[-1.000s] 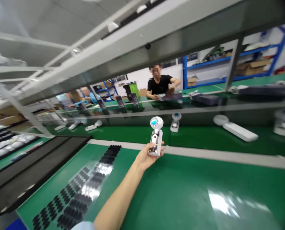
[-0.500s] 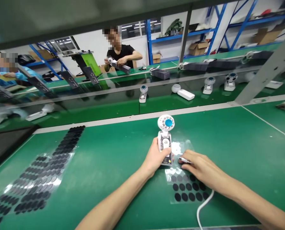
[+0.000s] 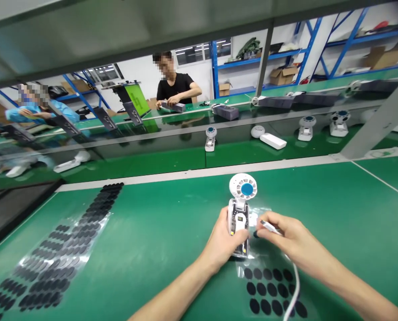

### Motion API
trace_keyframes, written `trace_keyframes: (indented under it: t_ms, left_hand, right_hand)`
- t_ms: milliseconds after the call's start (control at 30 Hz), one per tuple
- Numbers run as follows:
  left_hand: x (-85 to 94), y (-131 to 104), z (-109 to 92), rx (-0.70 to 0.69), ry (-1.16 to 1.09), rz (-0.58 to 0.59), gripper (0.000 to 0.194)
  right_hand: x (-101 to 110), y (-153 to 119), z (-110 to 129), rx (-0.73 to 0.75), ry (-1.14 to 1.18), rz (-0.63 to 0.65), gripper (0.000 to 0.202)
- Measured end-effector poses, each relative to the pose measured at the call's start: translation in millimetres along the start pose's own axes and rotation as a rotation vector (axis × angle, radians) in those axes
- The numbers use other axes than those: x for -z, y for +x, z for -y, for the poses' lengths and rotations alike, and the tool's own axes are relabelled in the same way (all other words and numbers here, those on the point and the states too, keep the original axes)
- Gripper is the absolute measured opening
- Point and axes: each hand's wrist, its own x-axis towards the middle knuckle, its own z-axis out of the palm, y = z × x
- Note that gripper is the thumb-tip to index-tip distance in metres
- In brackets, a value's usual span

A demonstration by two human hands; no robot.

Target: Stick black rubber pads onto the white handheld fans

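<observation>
Head view: hands (image 3: pixel 252 238) hold device (image 3: pixel 239 209) beside dot sheets (image 3: pixel 272 290).

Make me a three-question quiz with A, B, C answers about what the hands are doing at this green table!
1. Where is the sheet of black dots?
A. under the hands
B. on a shelf
C. on the floor

2. What colour is the middle of the fan head?
A. red
B. blue
C. yellow

3. How is the fan held?
A. lying loose
B. gripped by the left hand
C. hanging by a cord

Answers: 1 A, the sheet lies on the table just below both hands. 2 B, the round centre is blue. 3 B, left fingers wrap its handle while the right hand holds a small tool beside it.
</observation>
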Motion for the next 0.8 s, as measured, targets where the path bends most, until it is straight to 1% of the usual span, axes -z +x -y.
trace_keyframes:
  t_ms: [67,167,300,533,800]
  left_hand:
    - [0.7,-1.5,-0.2,-0.02,-0.03,0.025,0.042]
    - [1.6,-2.9,-0.8,-0.018,-0.09,0.064,0.041]
    - [2.5,-2.9,-2.0,-0.05,-0.108,0.075,0.043]
    - [2.7,-2.7,-0.9,-0.036,-0.145,0.09,0.043]
    - [4.0,-0.9,3.0,-0.057,-0.093,0.082,0.046]
  right_hand:
    - [-4.4,8.5,8.2,0.048,0.012,-0.052,0.013]
    - [-13.2,16.7,16.0,0.137,-0.066,-0.123,0.013]
    - [-20.0,19.8,19.0,0.216,-0.118,-0.148,0.015]
    - [-21.0,19.2,20.5,0.207,-0.163,-0.149,0.016]
    - [-21.2,19.7,17.3,0.21,-0.23,-0.132,0.018]
